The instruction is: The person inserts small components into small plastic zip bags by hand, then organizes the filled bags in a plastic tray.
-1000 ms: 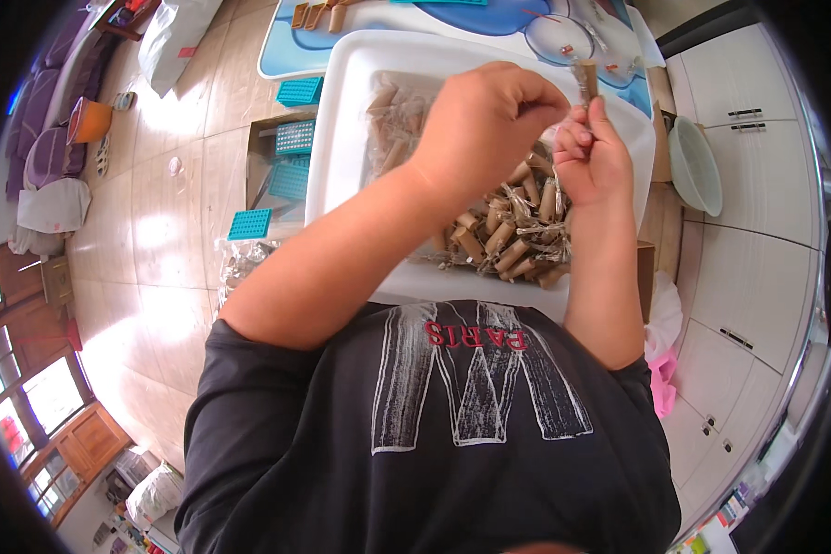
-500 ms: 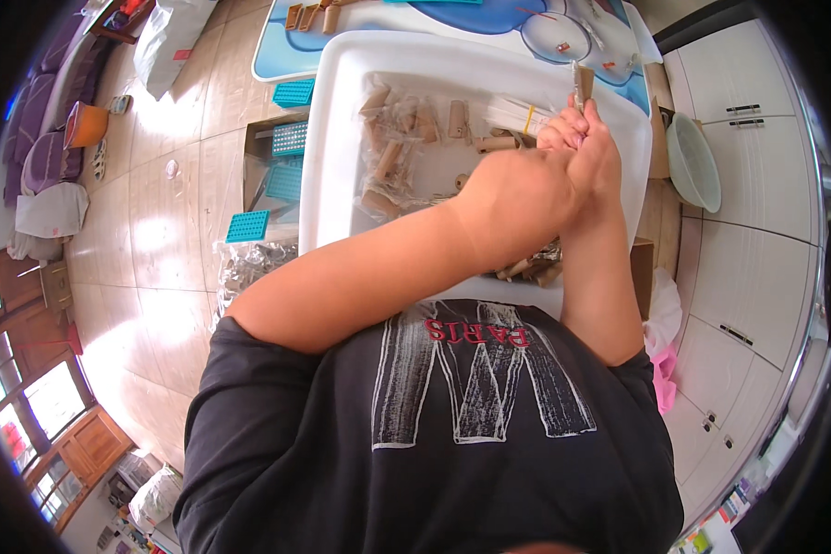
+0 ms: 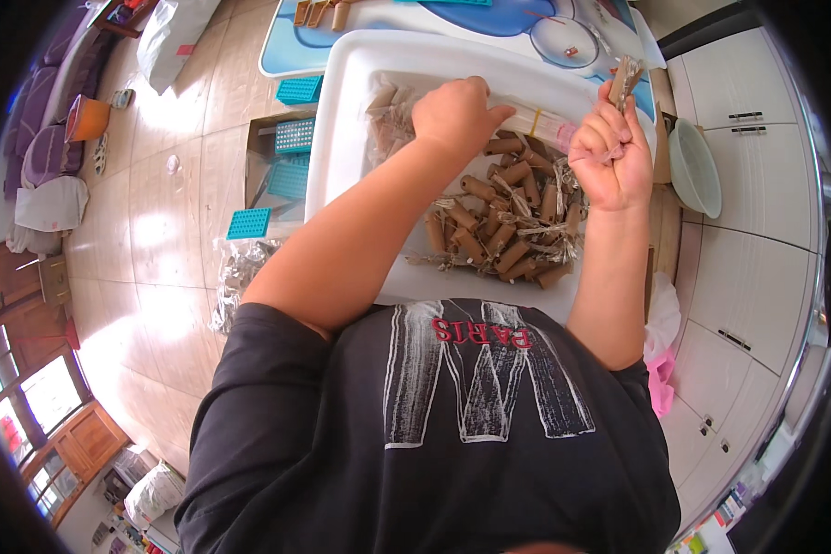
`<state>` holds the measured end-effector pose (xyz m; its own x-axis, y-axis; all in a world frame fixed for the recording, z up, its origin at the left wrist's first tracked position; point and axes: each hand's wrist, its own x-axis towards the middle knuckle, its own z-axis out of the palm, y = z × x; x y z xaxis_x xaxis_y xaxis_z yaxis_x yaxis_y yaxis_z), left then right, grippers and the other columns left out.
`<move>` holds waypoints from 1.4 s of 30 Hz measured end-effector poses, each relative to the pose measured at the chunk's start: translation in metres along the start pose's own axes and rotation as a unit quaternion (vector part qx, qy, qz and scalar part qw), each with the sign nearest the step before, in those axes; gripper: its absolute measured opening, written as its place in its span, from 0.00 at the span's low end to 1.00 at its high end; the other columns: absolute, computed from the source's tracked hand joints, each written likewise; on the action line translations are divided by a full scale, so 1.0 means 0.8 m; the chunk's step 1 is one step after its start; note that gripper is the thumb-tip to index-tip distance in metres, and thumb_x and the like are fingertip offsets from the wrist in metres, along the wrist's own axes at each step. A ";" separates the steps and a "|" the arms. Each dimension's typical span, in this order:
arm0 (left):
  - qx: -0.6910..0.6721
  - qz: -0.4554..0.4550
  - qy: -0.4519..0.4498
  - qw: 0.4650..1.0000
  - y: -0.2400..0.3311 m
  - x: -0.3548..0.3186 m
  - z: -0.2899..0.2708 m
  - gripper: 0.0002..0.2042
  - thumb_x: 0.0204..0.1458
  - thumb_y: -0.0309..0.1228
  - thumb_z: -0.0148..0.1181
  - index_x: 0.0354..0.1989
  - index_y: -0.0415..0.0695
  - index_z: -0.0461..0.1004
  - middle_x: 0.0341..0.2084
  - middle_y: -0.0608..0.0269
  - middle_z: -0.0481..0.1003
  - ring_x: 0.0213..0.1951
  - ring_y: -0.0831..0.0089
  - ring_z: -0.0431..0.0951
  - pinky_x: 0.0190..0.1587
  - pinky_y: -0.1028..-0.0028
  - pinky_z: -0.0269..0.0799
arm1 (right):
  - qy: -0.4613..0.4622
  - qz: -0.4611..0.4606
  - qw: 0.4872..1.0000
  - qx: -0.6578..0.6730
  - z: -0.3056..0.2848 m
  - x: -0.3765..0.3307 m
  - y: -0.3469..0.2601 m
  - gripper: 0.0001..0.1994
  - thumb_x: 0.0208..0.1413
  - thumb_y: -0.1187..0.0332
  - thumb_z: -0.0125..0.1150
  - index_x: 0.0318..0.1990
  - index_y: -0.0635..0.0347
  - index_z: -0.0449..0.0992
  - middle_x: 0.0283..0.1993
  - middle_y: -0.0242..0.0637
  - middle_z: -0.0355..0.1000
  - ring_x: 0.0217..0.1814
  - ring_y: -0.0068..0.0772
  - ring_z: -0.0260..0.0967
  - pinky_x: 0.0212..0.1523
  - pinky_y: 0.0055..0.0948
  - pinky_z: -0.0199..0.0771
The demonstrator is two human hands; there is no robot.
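Raised at the right rim of the white tub (image 3: 342,69), my right hand (image 3: 611,152) is closed around a brown cardboard tube (image 3: 624,85) with pale strings bunched at its top. My left hand (image 3: 454,118) is over the far part of the tub, back upward, its thumb held apart from the curled fingers. Nothing shows in it, though its fingertips are partly hidden. Beneath it and to its left lie brown tubes in clear plastic (image 3: 388,120). Nearer me, a heap of loose brown tubes (image 3: 503,222) with tangled strings fills the tub's middle and right.
White strips with a yellow band (image 3: 534,120) lie in the tub between my hands. Teal perforated racks (image 3: 295,136) stand left of it. Beyond is a blue-and-white table (image 3: 379,37). A pale green basin (image 3: 695,166) leans by white cabinets (image 3: 757,175) on the right.
My hands were together at the tub's right rim and have parted. The left moved left over the tub, uncovering the tube heap; the right keeps the tube, now with its strings showing.
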<state>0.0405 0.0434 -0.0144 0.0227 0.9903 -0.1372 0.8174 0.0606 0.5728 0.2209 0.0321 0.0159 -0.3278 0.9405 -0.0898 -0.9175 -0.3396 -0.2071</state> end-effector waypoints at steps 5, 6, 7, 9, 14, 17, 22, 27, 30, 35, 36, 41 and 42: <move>-0.003 0.086 0.114 0.990 -0.012 -0.005 0.025 0.12 0.43 0.42 0.58 0.29 0.46 0.73 0.29 0.61 0.74 0.32 0.61 0.74 0.33 0.65 0.68 | -0.040 0.039 0.998 -0.001 0.007 0.000 0.007 0.13 0.59 0.65 0.44 0.41 0.66 0.68 0.15 0.22 0.51 0.14 0.13 0.44 0.16 0.14 0.45; 0.009 0.126 0.166 0.978 -0.013 -0.006 0.024 0.12 0.43 0.42 0.58 0.28 0.47 0.72 0.28 0.62 0.74 0.30 0.62 0.74 0.31 0.64 0.67 | -0.038 0.040 0.998 0.001 0.007 -0.001 0.007 0.13 0.59 0.65 0.44 0.41 0.66 0.68 0.15 0.21 0.51 0.14 0.13 0.44 0.16 0.14 0.45; 0.009 0.126 0.165 0.978 -0.015 -0.007 0.021 0.12 0.43 0.42 0.58 0.28 0.47 0.72 0.28 0.62 0.74 0.30 0.62 0.74 0.31 0.64 0.67 | -0.036 0.042 0.998 0.004 0.007 -0.001 0.007 0.12 0.59 0.65 0.45 0.41 0.66 0.68 0.15 0.21 0.51 0.14 0.13 0.45 0.16 0.14 0.45; 0.008 0.177 0.197 0.964 -0.021 -0.008 0.010 0.10 0.44 0.39 0.58 0.28 0.46 0.72 0.26 0.62 0.74 0.29 0.61 0.74 0.30 0.64 0.67 | -0.054 0.054 0.997 0.005 0.004 -0.001 0.003 0.12 0.59 0.65 0.45 0.41 0.65 0.69 0.15 0.21 0.51 0.13 0.12 0.45 0.16 0.14 0.45; 0.016 0.102 0.109 0.989 -0.016 -0.022 -0.033 0.09 0.43 0.36 0.59 0.30 0.45 0.72 0.24 0.61 0.75 0.25 0.62 0.73 0.30 0.66 0.68 | -0.051 0.032 0.996 -0.063 0.004 -0.006 0.000 0.14 0.59 0.65 0.45 0.44 0.68 0.67 0.14 0.23 0.50 0.13 0.13 0.44 0.14 0.15 0.44; -0.102 0.095 0.119 0.983 -0.027 -0.029 -0.052 0.09 0.44 0.33 0.60 0.31 0.42 0.73 0.23 0.61 0.75 0.23 0.69 0.73 0.30 0.72 0.69 | 0.010 -0.070 0.954 -0.292 0.006 -0.010 0.005 0.12 0.57 0.65 0.50 0.43 0.65 0.68 0.15 0.21 0.52 0.14 0.11 0.45 0.14 0.14 0.45; -0.428 -0.064 -0.003 0.901 -0.042 -0.044 -0.074 0.08 0.46 0.28 0.60 0.29 0.35 0.73 0.21 0.65 0.72 0.23 0.80 0.71 0.27 0.81 0.68 | 0.060 -0.211 0.802 -0.556 0.020 -0.011 0.029 0.11 0.52 0.70 0.57 0.42 0.64 0.69 0.27 0.24 0.65 0.24 0.09 0.54 0.24 0.10 0.53; -0.490 -0.080 -0.001 0.868 -0.049 -0.052 -0.074 0.10 0.45 0.30 0.62 0.28 0.34 0.73 0.20 0.63 0.73 0.22 0.80 0.72 0.27 0.82 0.71 | 0.021 -0.213 0.761 -0.613 0.021 -0.013 0.042 0.11 0.54 0.71 0.55 0.44 0.65 0.68 0.30 0.25 0.66 0.28 0.09 0.56 0.29 0.09 0.56; -0.527 -0.073 -0.008 0.847 -0.050 -0.052 -0.073 0.10 0.44 0.31 0.63 0.27 0.35 0.73 0.20 0.63 0.73 0.22 0.79 0.72 0.27 0.81 0.71 | 0.016 -0.204 0.767 -0.608 0.021 -0.013 0.046 0.11 0.54 0.71 0.55 0.44 0.65 0.68 0.29 0.25 0.66 0.28 0.10 0.56 0.30 0.09 0.56; -0.567 -0.048 -0.021 0.822 -0.054 -0.051 -0.071 0.10 0.44 0.31 0.64 0.27 0.36 0.73 0.20 0.63 0.73 0.22 0.79 0.73 0.26 0.81 0.71 | 0.020 -0.177 0.782 -0.597 0.021 -0.011 0.049 0.11 0.53 0.71 0.55 0.43 0.66 0.68 0.28 0.24 0.65 0.27 0.10 0.56 0.28 0.09 0.56; -0.572 -0.050 -0.014 0.818 -0.052 -0.050 -0.071 0.10 0.43 0.31 0.64 0.27 0.36 0.73 0.20 0.63 0.73 0.22 0.79 0.73 0.26 0.81 0.71 | 0.021 -0.178 0.782 -0.597 0.021 -0.011 0.051 0.11 0.53 0.71 0.55 0.43 0.66 0.68 0.28 0.24 0.65 0.27 0.10 0.56 0.28 0.09 0.56; -0.579 -0.029 -0.015 0.815 -0.047 -0.052 -0.071 0.08 0.46 0.29 0.62 0.28 0.38 0.72 0.21 0.66 0.72 0.23 0.80 0.72 0.28 0.81 0.71 | 0.058 -0.129 0.777 -0.613 0.019 -0.009 0.057 0.10 0.53 0.71 0.56 0.41 0.65 0.68 0.25 0.24 0.64 0.23 0.10 0.53 0.23 0.10 0.53; -0.571 -0.017 -0.002 0.821 -0.045 -0.052 -0.071 0.07 0.46 0.28 0.62 0.28 0.38 0.72 0.21 0.66 0.73 0.23 0.80 0.72 0.28 0.81 0.71 | 0.059 -0.129 0.777 -0.614 0.019 -0.009 0.057 0.10 0.53 0.71 0.56 0.41 0.65 0.68 0.25 0.24 0.64 0.23 0.10 0.53 0.23 0.10 0.53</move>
<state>-0.0223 0.0073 0.0165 0.0150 0.9853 -0.1703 -0.2545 0.1685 0.9523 0.1778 0.0103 0.0219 -0.0797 0.9962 0.0362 -0.0202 0.0347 -0.9992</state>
